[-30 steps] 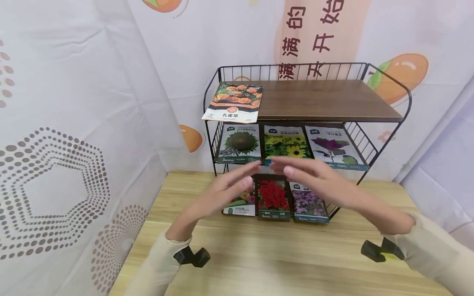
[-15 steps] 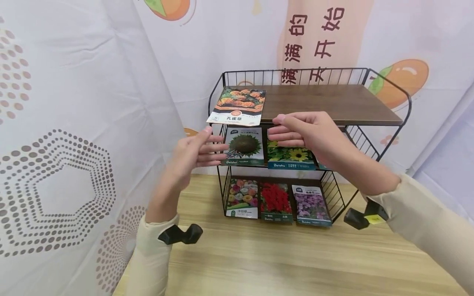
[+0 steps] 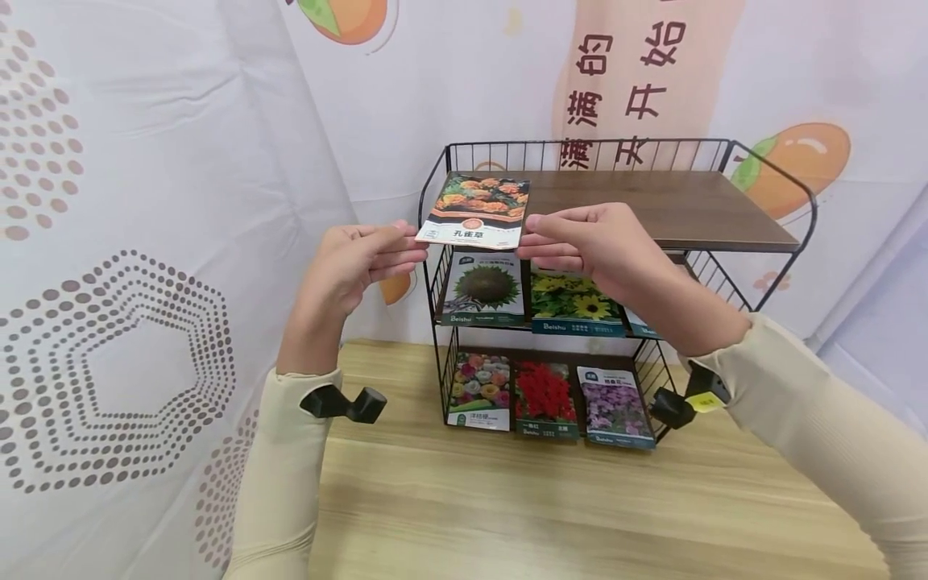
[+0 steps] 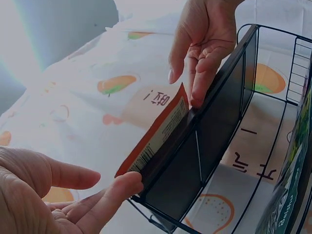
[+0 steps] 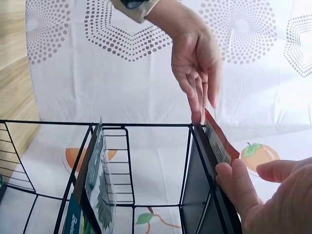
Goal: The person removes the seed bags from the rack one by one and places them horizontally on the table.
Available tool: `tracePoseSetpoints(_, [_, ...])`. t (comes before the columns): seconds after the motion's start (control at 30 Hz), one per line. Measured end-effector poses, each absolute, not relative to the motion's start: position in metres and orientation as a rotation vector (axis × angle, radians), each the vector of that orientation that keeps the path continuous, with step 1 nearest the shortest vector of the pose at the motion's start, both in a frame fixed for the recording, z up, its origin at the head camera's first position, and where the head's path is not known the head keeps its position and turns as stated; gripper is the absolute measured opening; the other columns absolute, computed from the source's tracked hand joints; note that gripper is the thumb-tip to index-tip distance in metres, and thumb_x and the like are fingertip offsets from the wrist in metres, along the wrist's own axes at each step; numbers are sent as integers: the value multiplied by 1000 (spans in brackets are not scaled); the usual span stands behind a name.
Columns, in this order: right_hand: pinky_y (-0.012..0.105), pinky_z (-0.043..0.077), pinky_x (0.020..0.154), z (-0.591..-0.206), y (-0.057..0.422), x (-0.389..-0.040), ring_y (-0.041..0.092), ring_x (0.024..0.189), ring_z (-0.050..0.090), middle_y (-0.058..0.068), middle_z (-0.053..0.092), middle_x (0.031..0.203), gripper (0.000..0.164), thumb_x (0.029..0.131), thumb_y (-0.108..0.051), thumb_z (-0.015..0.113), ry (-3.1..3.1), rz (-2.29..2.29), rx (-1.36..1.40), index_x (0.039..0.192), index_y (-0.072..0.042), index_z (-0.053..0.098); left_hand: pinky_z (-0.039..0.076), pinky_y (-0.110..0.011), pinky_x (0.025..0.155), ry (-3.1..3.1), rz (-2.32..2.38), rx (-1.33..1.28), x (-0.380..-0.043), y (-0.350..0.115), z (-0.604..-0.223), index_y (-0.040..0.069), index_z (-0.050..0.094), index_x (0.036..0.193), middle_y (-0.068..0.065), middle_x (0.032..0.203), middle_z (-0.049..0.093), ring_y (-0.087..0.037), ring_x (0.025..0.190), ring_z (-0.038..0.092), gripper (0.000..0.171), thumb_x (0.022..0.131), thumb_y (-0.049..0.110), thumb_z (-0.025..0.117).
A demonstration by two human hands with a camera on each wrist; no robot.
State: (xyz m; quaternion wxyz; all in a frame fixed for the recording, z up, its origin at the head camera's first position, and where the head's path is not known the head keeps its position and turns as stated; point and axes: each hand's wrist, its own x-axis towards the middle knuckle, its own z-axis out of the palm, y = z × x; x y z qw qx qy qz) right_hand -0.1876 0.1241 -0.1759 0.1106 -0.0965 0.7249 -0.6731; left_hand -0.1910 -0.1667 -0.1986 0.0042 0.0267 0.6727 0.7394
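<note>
Left hand [image 3: 353, 264] and right hand [image 3: 598, 242], thumbs spread, touch without gripping the orange-flower packet [image 3: 482, 208]. Wire railing [image 3: 500, 143] edges its shelf [image 3: 638, 201]; other packets [image 3: 487, 286] lie below.

A cloth-walled nook, home or shop I can't tell: printed curtains [image 3: 167, 121] upper left, flower-packet rack [image 3: 652, 205] right of centre, wood-grain table [image 3: 507, 499] bottom

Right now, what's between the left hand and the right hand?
The orange-flower packet, overhanging the front edge of the top shelf. Head view shows it between the left hand and right hand.
</note>
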Motion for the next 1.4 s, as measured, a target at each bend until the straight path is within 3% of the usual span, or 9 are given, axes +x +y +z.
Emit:
tracePoseSetpoints(0.17, [27, 63, 91, -176, 118, -189, 10, 95, 77, -1, 79, 103, 52, 97, -25, 72, 2160, -1979, -251, 137, 5, 59, 66, -24, 72, 2072, 2377, 57, -197, -164, -200, -13, 65, 124, -4, 76, 78, -13, 72, 77, 34, 95, 4, 70])
tracePoseSetpoints(0.3, [26, 64, 88, -177, 114, -191, 11, 93, 77, -1, 80, 98, 36, 93, -22, 76, 2166, -2007, -209, 122, -1, 71, 66, -24, 70, 2082, 2418, 48, -198, -162, -202, -9, 73, 113, -3, 75, 78, -12, 69, 77, 24, 92, 2, 74])
tracePoseSetpoints(0.47, [25, 64, 86, -179, 110, -191, 12, 89, 78, 0, 80, 92, 23, 89, -18, 81, 2169, -2042, -172, 108, -6, 76, 66, -24, 71, 2127, 2435, 20, -198, -159, -203, -9, 73, 114, -1, 75, 78, -11, 69, 77, 28, 89, 2, 77])
tracePoseSetpoints(0.97, [30, 62, 95, -191, 107, -185, 14, 94, 76, 4, 77, 103, 28, 90, -11, 79, 2130, -2174, -174, 115, -1, 74, 66, -22, 73, 2014, 2491, 59, -196, -160, -208, -7, 69, 124, -2, 84, 78, -12, 74, 77, 36, 88, -3, 75])
tracePoseSetpoints(1.27, [26, 63, 91, -202, 99, -182, 16, 103, 72, 10, 67, 124, 27, 91, -9, 77, 2081, -2292, -202, 117, -3, 74, 66, -26, 80, 2054, 2449, 110, -188, -163, -212, -7, 66, 129, -1, 92, 78, -12, 79, 77, 40, 90, -3, 73])
tracePoseSetpoints(1.4, [26, 64, 88, -208, 93, -181, 18, 102, 72, 11, 68, 123, 21, 90, -5, 76, 1991, -2398, -230, 111, -3, 77, 66, -25, 79, 2064, 2454, 119, -182, -168, -218, -9, 63, 131, 1, 90, 78, -12, 80, 77, 42, 90, -5, 72])
